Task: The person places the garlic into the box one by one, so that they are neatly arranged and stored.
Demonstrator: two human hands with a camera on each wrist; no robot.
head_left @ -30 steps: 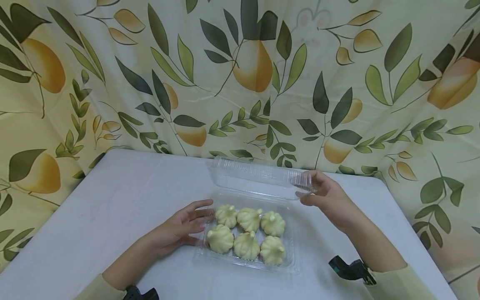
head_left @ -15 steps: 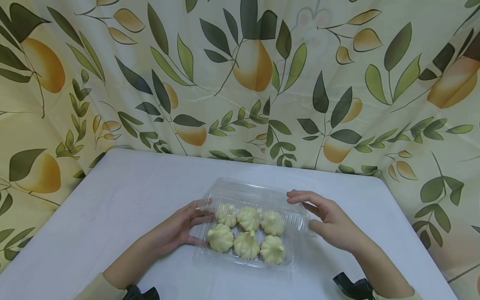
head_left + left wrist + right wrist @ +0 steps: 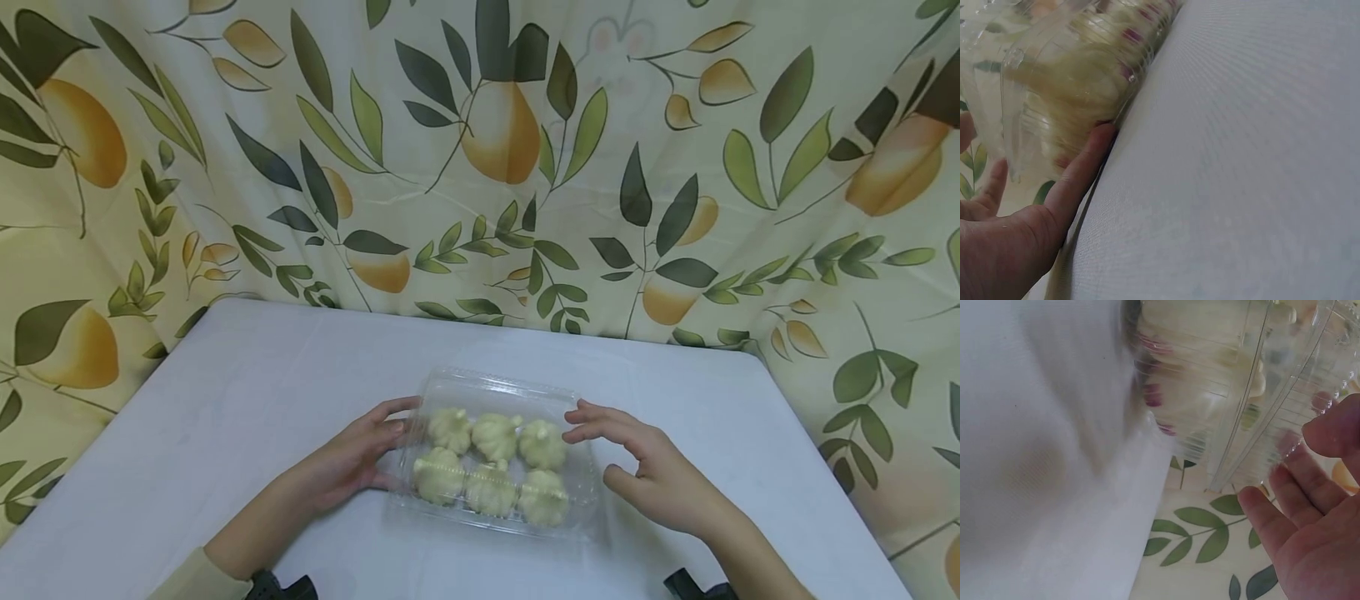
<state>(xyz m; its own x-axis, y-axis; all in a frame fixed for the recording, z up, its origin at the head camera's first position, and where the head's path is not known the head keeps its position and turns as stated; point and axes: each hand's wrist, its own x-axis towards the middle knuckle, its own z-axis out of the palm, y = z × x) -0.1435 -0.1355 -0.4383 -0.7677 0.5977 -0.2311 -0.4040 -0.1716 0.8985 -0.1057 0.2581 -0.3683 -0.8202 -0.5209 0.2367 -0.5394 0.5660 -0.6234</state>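
Observation:
A clear plastic container [image 3: 491, 522] sits on the table, with several pale yellow garlic bulbs [image 3: 495, 437] inside in two rows. Its hinged clear lid [image 3: 502, 385] lies over the bulbs, and whether it is latched cannot be seen. My left hand [image 3: 348, 458] touches the container's left side with fingers spread; in the left wrist view its thumb [image 3: 1082, 172] lies straight along the wall near the base. My right hand [image 3: 652, 471] is at the right side, its fingertips at or just over the lid's edge. The right wrist view shows the lid rim slightly apart from the base rim.
A white cloth covers the table [image 3: 300, 358]. Behind it hangs a curtain [image 3: 465, 200] printed with leaves and fruit. Dark wrist camera mounts [image 3: 281, 586] are on both wrists.
The lid has swung from raised at the back down over the garlic bulbs. My right hand came toward me with it and loosened its grip. My left hand has stayed at the left side.

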